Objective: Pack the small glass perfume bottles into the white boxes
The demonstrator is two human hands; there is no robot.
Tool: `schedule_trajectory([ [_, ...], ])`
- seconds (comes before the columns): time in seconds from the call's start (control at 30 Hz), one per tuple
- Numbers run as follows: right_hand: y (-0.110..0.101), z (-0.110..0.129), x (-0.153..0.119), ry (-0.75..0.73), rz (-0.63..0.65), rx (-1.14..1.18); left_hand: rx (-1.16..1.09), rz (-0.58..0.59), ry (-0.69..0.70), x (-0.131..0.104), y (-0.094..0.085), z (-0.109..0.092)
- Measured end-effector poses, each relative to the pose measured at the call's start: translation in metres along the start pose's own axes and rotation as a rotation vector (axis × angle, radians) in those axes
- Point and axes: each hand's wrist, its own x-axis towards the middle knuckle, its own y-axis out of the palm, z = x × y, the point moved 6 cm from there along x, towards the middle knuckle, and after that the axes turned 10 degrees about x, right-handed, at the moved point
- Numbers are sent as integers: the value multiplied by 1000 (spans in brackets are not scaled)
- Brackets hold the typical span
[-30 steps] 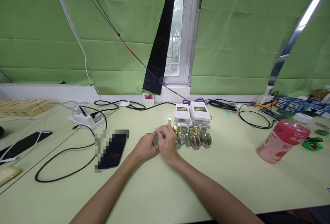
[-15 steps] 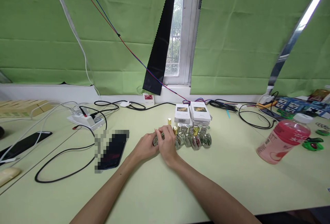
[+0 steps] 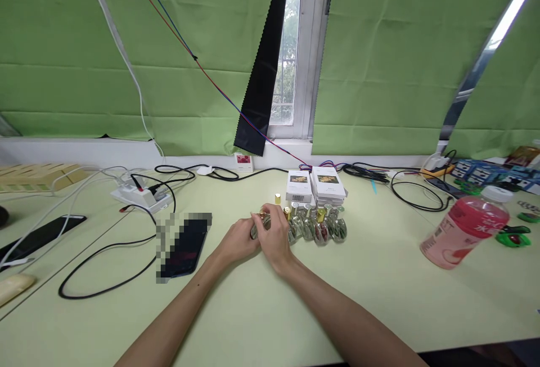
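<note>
My left hand (image 3: 239, 240) is closed around the side of a small round glass bottle (image 3: 266, 223). Over the top of that bottle curl the thumb and fingers of my right hand (image 3: 275, 238), hiding most of it; a gold-coloured bit shows between the fingers. To the right stands a cluster of several similar glass bottles (image 3: 338, 231) with silver and gold tops, one holding something red. Behind my right hand a small gold cap (image 3: 277, 198) stands on the table.
Two stacks of white boxes (image 3: 329, 186) stand behind the bottles. A dark phone (image 3: 185, 249) lies left of my hands, near a power strip (image 3: 143, 198) and loose cables. Far right is a pink drink bottle (image 3: 464, 232). Green blinds (image 3: 400, 63) hang behind.
The fingers of my right hand have shifted slightly on the bottle, and its gold-coloured top now shows between them. My left hand stays in place.
</note>
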Motion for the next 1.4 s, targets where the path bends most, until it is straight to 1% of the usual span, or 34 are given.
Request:
schedule_trajectory([
  [0.27,-2,5,-2,-71,12,55,-17,-11,34,-1,-3,-3],
  [0.4,-1,3,-1,-55,34,69,-22,-17,44,-1,-5,-4],
  [0.6,1,0,-1,-43,51,79,-20,-17,44,-1,-3,-4],
  [0.8,3,-4,0,-22,36,107,-25,-14,47,-1,-3,-3],
  [1.2,4,-6,6,30,-12,118,-26,-12,34,-1,-3,-3],
  [1.4,4,-5,6,29,-39,108,-27,-10,28,-2,-4,-4],
])
